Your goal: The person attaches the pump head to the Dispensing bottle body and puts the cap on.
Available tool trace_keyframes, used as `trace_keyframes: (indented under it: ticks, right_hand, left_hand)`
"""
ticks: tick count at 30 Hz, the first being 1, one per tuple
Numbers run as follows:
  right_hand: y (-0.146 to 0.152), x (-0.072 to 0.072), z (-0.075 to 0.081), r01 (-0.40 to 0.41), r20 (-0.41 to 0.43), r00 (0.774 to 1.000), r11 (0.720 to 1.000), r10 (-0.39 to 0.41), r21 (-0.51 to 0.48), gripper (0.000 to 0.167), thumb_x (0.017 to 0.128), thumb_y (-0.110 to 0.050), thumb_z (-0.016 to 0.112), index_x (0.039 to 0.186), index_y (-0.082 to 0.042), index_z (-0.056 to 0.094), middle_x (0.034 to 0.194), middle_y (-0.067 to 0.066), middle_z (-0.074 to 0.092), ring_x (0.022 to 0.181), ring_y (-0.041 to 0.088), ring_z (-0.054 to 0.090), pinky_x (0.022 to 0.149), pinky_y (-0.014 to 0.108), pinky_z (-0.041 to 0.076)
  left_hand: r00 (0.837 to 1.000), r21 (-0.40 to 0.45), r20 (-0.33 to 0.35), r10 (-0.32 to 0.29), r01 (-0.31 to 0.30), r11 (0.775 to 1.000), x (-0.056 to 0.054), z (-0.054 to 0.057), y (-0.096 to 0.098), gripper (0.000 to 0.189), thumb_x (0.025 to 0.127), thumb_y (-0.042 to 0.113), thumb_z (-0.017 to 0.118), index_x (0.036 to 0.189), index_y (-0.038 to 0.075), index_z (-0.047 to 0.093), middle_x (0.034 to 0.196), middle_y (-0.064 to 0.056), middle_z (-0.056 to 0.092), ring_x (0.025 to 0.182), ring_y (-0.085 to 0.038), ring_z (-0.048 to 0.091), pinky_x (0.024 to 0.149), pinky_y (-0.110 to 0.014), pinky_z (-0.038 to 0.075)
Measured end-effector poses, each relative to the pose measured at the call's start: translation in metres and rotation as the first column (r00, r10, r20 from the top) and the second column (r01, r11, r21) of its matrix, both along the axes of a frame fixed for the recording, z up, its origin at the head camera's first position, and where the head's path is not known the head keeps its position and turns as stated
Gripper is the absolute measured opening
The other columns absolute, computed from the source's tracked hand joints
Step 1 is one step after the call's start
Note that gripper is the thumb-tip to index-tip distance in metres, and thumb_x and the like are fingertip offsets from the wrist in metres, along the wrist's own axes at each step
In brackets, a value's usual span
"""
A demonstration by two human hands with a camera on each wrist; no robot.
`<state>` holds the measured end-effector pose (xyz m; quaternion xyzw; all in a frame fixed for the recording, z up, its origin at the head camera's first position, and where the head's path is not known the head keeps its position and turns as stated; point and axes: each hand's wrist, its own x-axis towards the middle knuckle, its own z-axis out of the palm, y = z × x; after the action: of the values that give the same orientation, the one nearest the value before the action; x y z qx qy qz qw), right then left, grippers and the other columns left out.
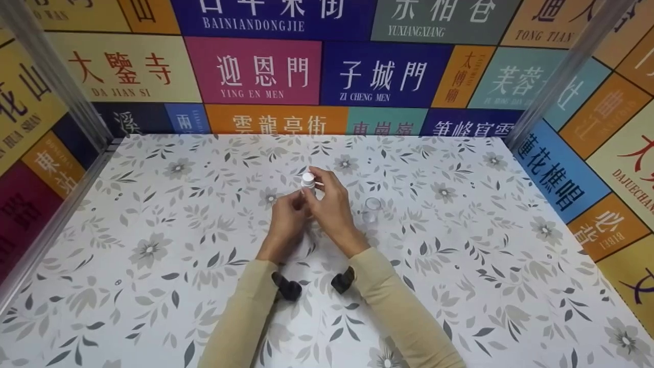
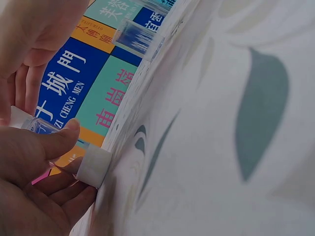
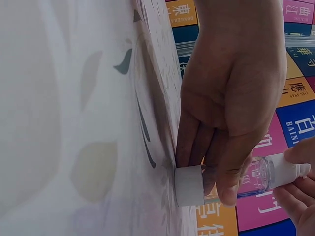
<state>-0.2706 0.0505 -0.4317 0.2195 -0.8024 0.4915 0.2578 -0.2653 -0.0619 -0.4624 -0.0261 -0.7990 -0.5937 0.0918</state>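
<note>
Left hand holding low, thumb and fingers pinching the clear body just above the white base. Right hand gripping higher, thumb and fingers about the white top. Bottle standing between them, long axis near vertical, base at or just over the tabletop; contact unclear. Clear cap-like piece sitting apart, rightward, nearer the right hand.
</note>
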Motion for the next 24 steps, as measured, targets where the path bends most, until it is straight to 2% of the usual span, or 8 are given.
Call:
trace_keyframes:
  ticks: [7, 14, 19, 24]
  right_hand:
    - [0.0012, -0.0009, 0.0002, 0.024, -0.021, 1.0, 1.0, -0.024, -0.005, 0.039, 0.087, -0.004, 0.071, 0.124, 0.005, 0.061, 0.114, 0.019, 0.067, 0.111, 0.028, 0.067, 0.096, 0.035, 0.055]
    - [0.0021, -0.0003, 0.0019, 0.014, -0.011, 1.0, 1.0, -0.013, 0.014, 0.034, 0.089, -0.001, 0.068, 0.122, 0.003, 0.063, 0.114, 0.017, 0.067, 0.108, 0.026, 0.067, 0.093, 0.028, 0.056]
    - [0.002, 0.0, 0.0025, 0.032, -0.015, 0.999, 0.999, -0.031, 0.027, 0.034, 0.089, -0.003, 0.071, 0.12, 0.003, 0.062, 0.111, 0.017, 0.068, 0.107, 0.027, 0.068, 0.09, 0.029, 0.057]
    - [0.0022, -0.0002, 0.0017, 0.037, 0.006, 0.999, 0.999, -0.037, 0.019, 0.037, 0.088, -0.006, 0.072, 0.122, 0.004, 0.062, 0.114, 0.017, 0.067, 0.111, 0.027, 0.067, 0.095, 0.032, 0.055]
  left_hand:
    - [1.0, -0.005, 0.015, 0.003, -0.003, 1.0, -0.0003, -0.0001, 0.0004, 0.025, 0.084, -0.01, 0.057, 0.098, 0.003, 0.075, 0.088, -0.01, 0.072, 0.08, -0.017, 0.059, 0.076, -0.026, 0.048]
    - [1.0, -0.028, 0.009, -0.003, 0.004, 1.0, -0.0005, 0.0019, 0.0007, 0.012, 0.09, -0.002, 0.061, 0.09, 0.003, 0.073, 0.081, -0.008, 0.068, 0.073, -0.015, 0.056, 0.069, -0.025, 0.047]
    - [1.0, -0.062, 0.024, 0.004, -0.002, 0.998, 0.0003, 0.0034, -0.0004, 0.012, 0.088, -0.002, 0.063, 0.091, 0.005, 0.072, 0.088, -0.01, 0.072, 0.076, -0.016, 0.058, 0.07, -0.026, 0.046]
    - [0.998, -0.03, 0.055, -0.004, 0.006, 1.0, 0.0009, 0.0031, -0.0001, 0.02, 0.088, -0.003, 0.061, 0.1, 0.006, 0.075, 0.095, -0.01, 0.074, 0.083, -0.017, 0.061, 0.077, -0.028, 0.049]
